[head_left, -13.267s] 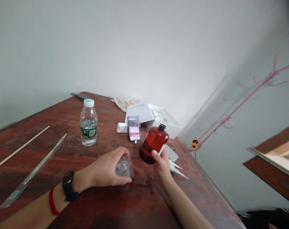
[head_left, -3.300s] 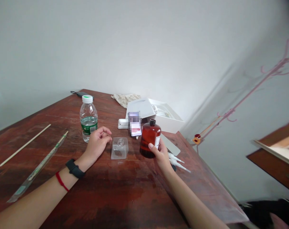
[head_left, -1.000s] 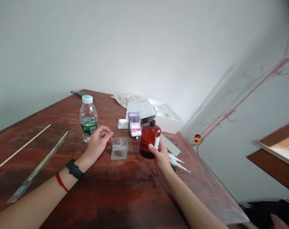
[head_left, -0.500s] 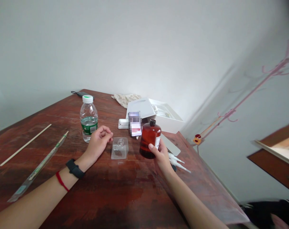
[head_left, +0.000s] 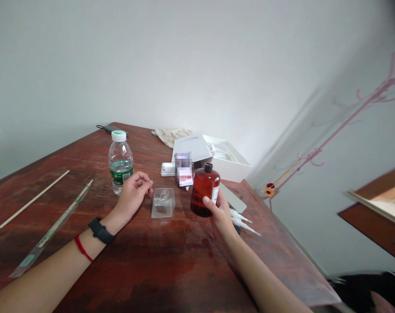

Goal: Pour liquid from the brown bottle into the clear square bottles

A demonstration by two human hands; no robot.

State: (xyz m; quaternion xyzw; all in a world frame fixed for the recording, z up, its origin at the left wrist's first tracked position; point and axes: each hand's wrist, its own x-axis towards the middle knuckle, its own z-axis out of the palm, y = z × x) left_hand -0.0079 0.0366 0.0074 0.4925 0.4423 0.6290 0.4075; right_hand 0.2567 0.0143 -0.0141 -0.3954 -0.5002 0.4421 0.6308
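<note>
My right hand (head_left: 220, 213) grips an amber glass bottle (head_left: 204, 188) with a black neck, standing upright on the wooden table (head_left: 158, 269). Just left of the bottle sits a small clear square glass bottle (head_left: 163, 203), untouched. My left hand (head_left: 132, 194) rests on the table to the left of that clear bottle, fingers loosely curled with nothing in them. A black watch and a red band are on that wrist.
A water bottle (head_left: 120, 162) with a green label stands behind my left hand. An open white box (head_left: 217, 158), a small carton (head_left: 183, 169) and a cloth (head_left: 171, 134) lie at the back. White pipette tips (head_left: 244, 221) lie right of my hand. A wooden stick (head_left: 32, 200) and a wrapped rod (head_left: 50, 232) lie at the left.
Almost nothing has changed over the last second. Much earlier my left hand held the clear bottle while the amber bottle was tilted over it; the amber bottle is upright now.
</note>
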